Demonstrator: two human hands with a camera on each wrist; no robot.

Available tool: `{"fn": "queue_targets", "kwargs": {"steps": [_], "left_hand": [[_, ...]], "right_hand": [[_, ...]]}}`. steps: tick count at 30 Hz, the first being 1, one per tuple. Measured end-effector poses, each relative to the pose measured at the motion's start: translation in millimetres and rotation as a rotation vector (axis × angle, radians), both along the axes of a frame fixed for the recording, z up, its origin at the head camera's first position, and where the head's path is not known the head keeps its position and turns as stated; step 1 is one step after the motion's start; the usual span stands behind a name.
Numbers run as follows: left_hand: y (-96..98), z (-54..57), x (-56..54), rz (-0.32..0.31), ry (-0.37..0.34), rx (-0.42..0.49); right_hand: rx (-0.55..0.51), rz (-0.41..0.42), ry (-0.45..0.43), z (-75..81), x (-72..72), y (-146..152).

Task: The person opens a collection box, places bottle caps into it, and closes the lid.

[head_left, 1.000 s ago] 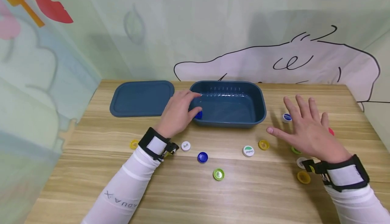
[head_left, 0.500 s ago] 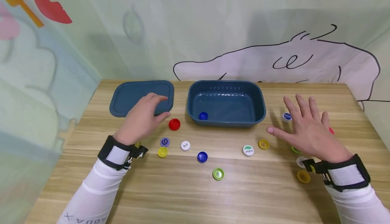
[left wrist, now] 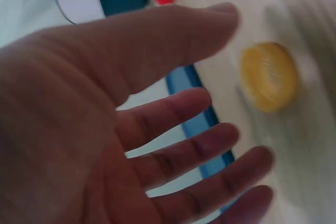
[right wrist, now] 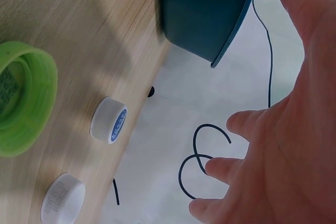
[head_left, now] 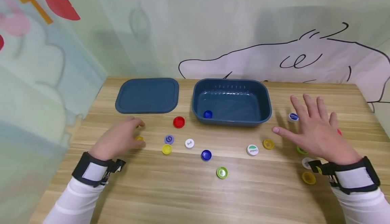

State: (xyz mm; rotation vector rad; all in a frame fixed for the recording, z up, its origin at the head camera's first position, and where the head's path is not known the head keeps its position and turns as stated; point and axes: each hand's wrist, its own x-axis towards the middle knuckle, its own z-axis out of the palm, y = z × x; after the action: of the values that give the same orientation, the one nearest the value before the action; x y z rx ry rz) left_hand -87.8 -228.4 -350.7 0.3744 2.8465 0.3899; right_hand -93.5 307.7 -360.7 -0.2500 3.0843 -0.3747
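My left hand (head_left: 118, 138) hovers at the left over a yellow bottle cap (head_left: 139, 138), thumb and fingers spread around it. In the left wrist view that yellow cap (left wrist: 269, 77) lies just beyond the fingertips, with a gap between. Fingers spread wide, my right hand (head_left: 320, 136) is held above the right side of the table and grips nothing. Below and around it are a white cap with a blue label (head_left: 293, 117), a green cap (right wrist: 23, 98) and an orange cap (head_left: 308, 178). One blue cap (head_left: 208, 114) lies inside the dark blue box (head_left: 231, 121).
The flat blue lid (head_left: 147, 95) lies left of the box. Red (head_left: 178, 122), purple (head_left: 169, 139), yellow (head_left: 166, 149), white (head_left: 189, 143), blue (head_left: 206, 155) and green (head_left: 222, 172) caps are scattered between the hands. A printed curtain (head_left: 213, 31) stands behind the table.
My left hand has let go of the blue cap in the box and moved left and nearer, to the yellow cap. The right hand has stayed in place.
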Motion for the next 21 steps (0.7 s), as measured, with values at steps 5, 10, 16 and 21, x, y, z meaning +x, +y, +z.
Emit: {"fn": "queue_targets", "kwargs": {"steps": [5, 10, 16, 21], "left_hand": [[-2.2, -9.3, -0.4, -0.019, -0.034, -0.011], [-2.1, -9.8, -1.9, -0.053, -0.045, 0.004], [6.0, 6.2, -6.2, -0.062, -0.013, 0.025], [31.6, 32.9, -17.8, -0.129, 0.109, 0.047]], "right_hand": [[0.011, -0.001, -0.005, 1.7, 0.9, 0.3], [0.012, -0.002, 0.002, 3.2, 2.3, -1.4], [0.012, 0.000, 0.010, 4.3, 3.6, -1.8], [0.012, 0.000, 0.016, 5.7, 4.4, -0.9]]}}
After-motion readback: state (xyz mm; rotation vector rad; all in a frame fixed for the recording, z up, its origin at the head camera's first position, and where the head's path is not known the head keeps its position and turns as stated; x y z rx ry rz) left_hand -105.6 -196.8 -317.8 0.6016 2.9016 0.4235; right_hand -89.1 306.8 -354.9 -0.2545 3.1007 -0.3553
